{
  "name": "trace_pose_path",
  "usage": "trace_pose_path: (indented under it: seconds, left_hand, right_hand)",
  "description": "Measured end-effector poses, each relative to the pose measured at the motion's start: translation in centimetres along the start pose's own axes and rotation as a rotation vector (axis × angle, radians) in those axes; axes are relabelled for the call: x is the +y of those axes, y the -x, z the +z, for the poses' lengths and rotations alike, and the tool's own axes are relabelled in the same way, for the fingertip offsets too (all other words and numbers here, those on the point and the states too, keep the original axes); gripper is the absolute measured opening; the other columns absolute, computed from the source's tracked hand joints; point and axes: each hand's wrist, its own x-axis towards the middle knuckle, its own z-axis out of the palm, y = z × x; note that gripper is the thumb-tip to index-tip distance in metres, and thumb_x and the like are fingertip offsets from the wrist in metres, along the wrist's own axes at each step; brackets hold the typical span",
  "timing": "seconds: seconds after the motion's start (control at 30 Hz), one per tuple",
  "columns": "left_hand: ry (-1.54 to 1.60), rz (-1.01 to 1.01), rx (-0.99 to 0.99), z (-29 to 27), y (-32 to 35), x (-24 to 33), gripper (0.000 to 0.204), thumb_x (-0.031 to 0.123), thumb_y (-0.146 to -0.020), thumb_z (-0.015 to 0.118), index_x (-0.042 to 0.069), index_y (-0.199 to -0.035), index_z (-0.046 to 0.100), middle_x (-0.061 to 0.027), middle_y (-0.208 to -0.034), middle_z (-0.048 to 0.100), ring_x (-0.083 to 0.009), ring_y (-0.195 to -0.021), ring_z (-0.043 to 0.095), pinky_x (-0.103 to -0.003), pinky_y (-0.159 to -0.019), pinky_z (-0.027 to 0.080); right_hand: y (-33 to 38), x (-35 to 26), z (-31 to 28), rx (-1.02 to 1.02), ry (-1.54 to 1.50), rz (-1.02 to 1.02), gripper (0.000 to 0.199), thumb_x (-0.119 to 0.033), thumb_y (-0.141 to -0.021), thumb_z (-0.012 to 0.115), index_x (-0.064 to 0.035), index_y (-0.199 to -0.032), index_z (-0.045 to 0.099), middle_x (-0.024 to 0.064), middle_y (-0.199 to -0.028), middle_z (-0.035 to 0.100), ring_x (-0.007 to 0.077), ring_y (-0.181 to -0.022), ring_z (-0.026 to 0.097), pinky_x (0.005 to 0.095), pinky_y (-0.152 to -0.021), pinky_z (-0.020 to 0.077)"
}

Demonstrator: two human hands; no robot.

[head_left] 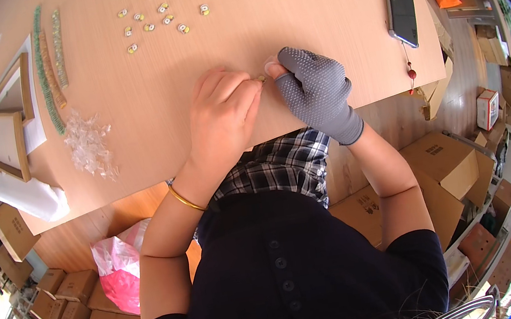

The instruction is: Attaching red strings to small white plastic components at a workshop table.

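Pinching a tiny yellowish piece [262, 79] in the bare left hand [222, 110], over the table [137, 104] near its front edge; curling the gloved right hand [313, 83] close beside, perhaps gripping the same piece, too small to tell. Risking a slip through dulled touch under the glove [327, 98], and losing the piece over the edge into the checked lap [273, 170].

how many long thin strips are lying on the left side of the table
3: a green strip leftmost, a brown strip just right of it, and a shorter pale green strip farther right. None of them looks covered.
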Motion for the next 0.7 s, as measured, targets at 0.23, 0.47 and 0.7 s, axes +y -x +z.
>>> trace_pose_path:
  seconds: [0.23, 0.47, 0.7]
  left_hand:
    - [-0.013, 0.008, 0.012, 0.1, 0.0, -0.1, 0.011, 0.004, -0.079, 0.077, 0.005, -0.087, 0.069, -0.0047, -0.091, 0.066, -0.0273, -0.090, 0.064, -0.042, -0.090, 0.051]
    - [0.010, 0.006, 0.010, 0.2, 0.0, -0.1, 0.011, 0.004, -0.079, 0.077, 0.006, -0.085, 0.068, -0.0041, -0.088, 0.065, -0.0262, -0.089, 0.063, -0.041, -0.087, 0.051]
    - [0.025, -0.059, 0.026, 0.0, -0.3, 0.2, 0.012, 0.004, -0.078, 0.077, 0.006, -0.082, 0.066, -0.0047, -0.085, 0.065, -0.0266, -0.086, 0.064, -0.040, -0.083, 0.051]
  right_hand:
    - [-0.1, -0.4, -0.3, -0.051, 0.095, 0.006, 0.012, -0.012, -0.090, 0.069, -0.0068, -0.081, 0.063, 0.0124, -0.068, 0.063, 0.0333, -0.060, 0.064, 0.0389, -0.053, 0.0498]
    - [0.0, 0.1, -0.5, 0.070, -0.343, 0.170, 0.015, -0.010, -0.099, 0.063, 0.0023, -0.090, 0.064, 0.0109, -0.078, 0.068, 0.0147, -0.063, 0.060, 0.0321, -0.061, 0.0509]
    - [0.3, -0.7, -1.3, -0.041, -0.358, 0.105, 0.014, -0.011, -0.101, 0.061, 0.0017, -0.098, 0.065, 0.0147, -0.088, 0.072, 0.0265, -0.076, 0.070, 0.0322, -0.069, 0.0557]
